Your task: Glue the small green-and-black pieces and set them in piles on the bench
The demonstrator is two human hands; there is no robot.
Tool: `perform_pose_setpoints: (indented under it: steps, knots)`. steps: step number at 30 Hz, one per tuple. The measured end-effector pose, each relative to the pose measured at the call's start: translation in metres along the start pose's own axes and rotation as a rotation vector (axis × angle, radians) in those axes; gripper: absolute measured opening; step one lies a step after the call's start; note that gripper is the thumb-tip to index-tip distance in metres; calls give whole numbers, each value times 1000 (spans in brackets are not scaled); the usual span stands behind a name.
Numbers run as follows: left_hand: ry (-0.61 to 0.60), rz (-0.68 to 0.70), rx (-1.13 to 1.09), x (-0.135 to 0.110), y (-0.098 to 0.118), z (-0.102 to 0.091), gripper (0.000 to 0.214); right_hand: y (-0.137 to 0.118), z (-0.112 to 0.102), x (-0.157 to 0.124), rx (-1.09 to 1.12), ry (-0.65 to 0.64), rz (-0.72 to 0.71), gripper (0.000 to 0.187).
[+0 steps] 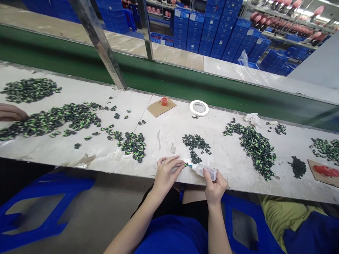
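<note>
My right hand (215, 185) is closed around a small translucent squeeze bottle (205, 171), tilted so that its narrow tip points left. At that tip is a small black-and-green part (186, 164), pinched by the fingertips of my left hand (169, 171) just above the table. Beyond my hands lies a loose pile of small dark pieces (196, 143). To the left of my left hand is a heap of black-and-green parts (133, 146). Another long heap of such parts (255, 148) spreads out to the right.
A roll of white tape (198, 108) and a red cup (164, 101) on cardboard (156, 109) stand toward the back. A co-worker's hand (12, 112) touches a heap (50, 121) at far left. A metal post (103, 49) rises at the rear edge. Blue stools (45, 201) stand below.
</note>
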State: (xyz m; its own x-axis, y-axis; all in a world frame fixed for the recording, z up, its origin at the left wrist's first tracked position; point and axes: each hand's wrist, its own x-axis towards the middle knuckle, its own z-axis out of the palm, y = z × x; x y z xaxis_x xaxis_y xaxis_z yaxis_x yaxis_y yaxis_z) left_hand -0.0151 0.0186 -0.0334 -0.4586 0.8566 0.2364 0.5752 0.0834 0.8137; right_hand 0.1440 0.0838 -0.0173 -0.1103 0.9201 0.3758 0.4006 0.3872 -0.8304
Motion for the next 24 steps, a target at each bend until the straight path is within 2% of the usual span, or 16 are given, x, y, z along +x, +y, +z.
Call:
perform_pose_setpoints:
  steps: [5,14,19,22,24]
  knots:
    - [12,-2,3,0,-2,1,5,-2,0,0,5,37,20,39]
    - [3,9,3,0,0,-1,7,2,-1,1,59,-19,65,42]
    - [-12,2,4,0,-1,0,7,2,1,1,91,20,127,46]
    - [-5,18,-5,0,-1,0,7,5,-1,0,159,56,180,41]
    - [2,25,-12,0,0,0,6,9,-4,2,265,130,206,34]
